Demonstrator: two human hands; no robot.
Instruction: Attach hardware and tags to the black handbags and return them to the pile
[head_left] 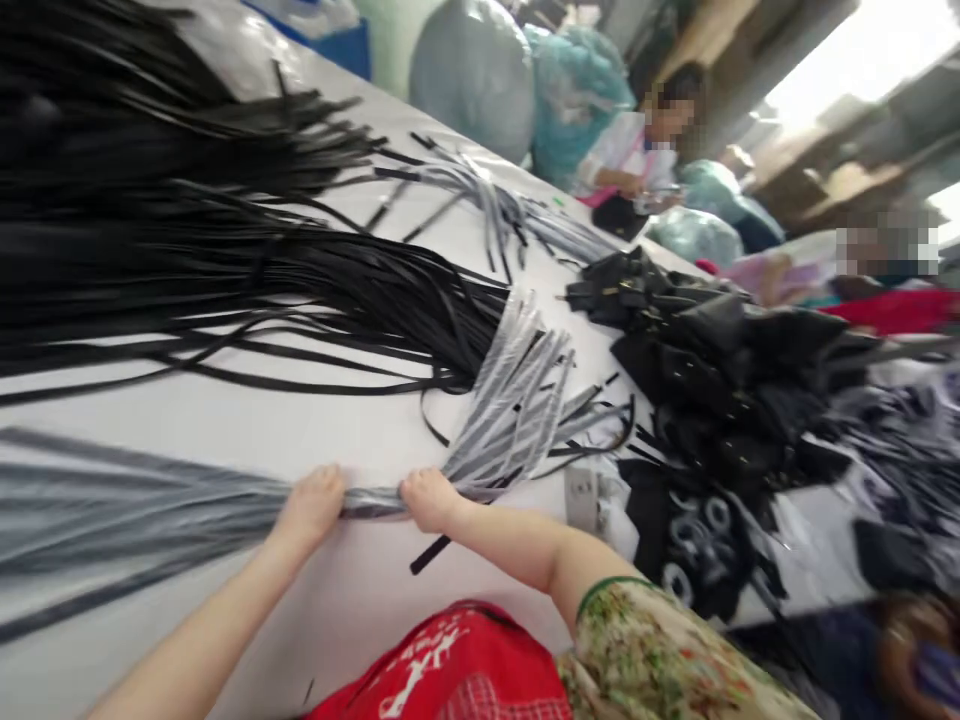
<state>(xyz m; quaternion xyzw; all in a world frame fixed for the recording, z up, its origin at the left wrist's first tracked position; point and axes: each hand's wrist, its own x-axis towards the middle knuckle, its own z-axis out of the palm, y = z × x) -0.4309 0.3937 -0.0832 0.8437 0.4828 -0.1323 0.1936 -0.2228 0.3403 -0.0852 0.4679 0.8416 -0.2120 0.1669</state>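
Both of my hands are closed around one bundle of long grey strips (375, 502) above the white table (352, 425). My left hand (316, 500) grips it on the left, where the strips fan out, blurred, to the left edge. A short span away, my right hand (431, 498) grips the same bundle. Past it, the strips' pale, shiny ends (510, 400) spread up and to the right. One short dark strip end (430, 556) sticks out below my right hand. Behind my hands, a thick bundle of long black strips (360, 290) lies across the table.
More black strips (112, 150) are heaped at the far left. Crumpled black material (720, 350) covers the table's right side, with several rolls of tape (705, 530) nearer me. Large filled plastic bags (472, 80) stand behind the table. A person (637, 150) sits at the far side.
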